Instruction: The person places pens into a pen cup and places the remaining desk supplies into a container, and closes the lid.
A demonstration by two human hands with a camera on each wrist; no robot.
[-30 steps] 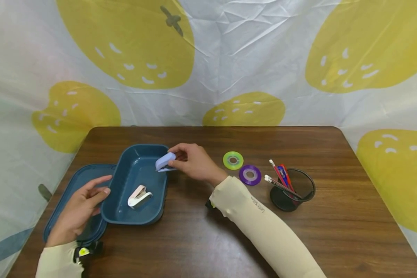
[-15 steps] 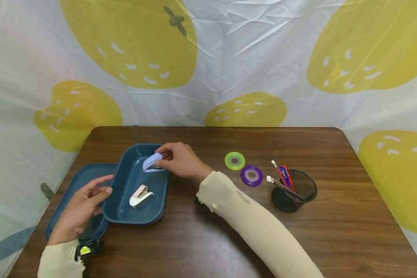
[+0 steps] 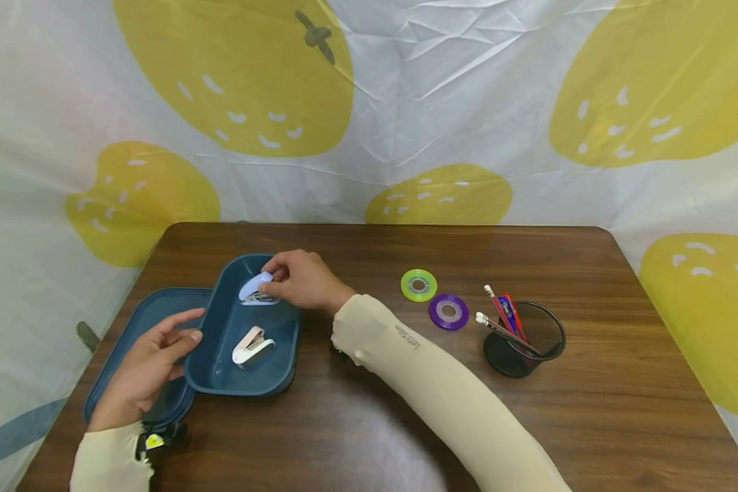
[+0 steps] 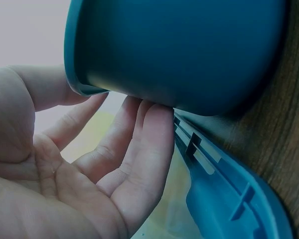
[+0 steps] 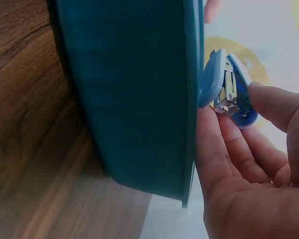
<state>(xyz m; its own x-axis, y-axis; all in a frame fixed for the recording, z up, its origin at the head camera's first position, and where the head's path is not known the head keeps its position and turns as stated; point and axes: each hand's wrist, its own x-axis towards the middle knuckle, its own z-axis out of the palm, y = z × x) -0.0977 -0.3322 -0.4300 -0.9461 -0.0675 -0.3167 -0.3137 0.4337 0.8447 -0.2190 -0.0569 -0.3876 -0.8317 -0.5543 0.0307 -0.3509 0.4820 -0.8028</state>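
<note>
My right hand point(image 3: 307, 279) pinches a light-blue mini stapler point(image 3: 255, 287) between thumb and fingers, over the far part of a blue plastic box point(image 3: 295, 355). In the right wrist view the stapler point(image 5: 231, 89) shows its metal inner parts, just past the box rim. Inside the box, towards the near side, lies a white and pale pink mini stapler point(image 3: 252, 347). My left hand point(image 3: 147, 372) rests its fingers against the box's left side. In the left wrist view, its fingertips point(image 4: 158, 119) touch the outer wall below the rim.
A blue lid point(image 3: 175, 299) lies on the table left of the box, partly under it. Right of centre are a green tape roll point(image 3: 419, 285) and a purple one point(image 3: 448, 311). Farther right, a black pen cup point(image 3: 510, 359) leans with pencils and pens in it.
My right hand has carried the light-blue stapler leftward, from the box's right rim to over its inside. The left hand has stayed at the box's side.
</note>
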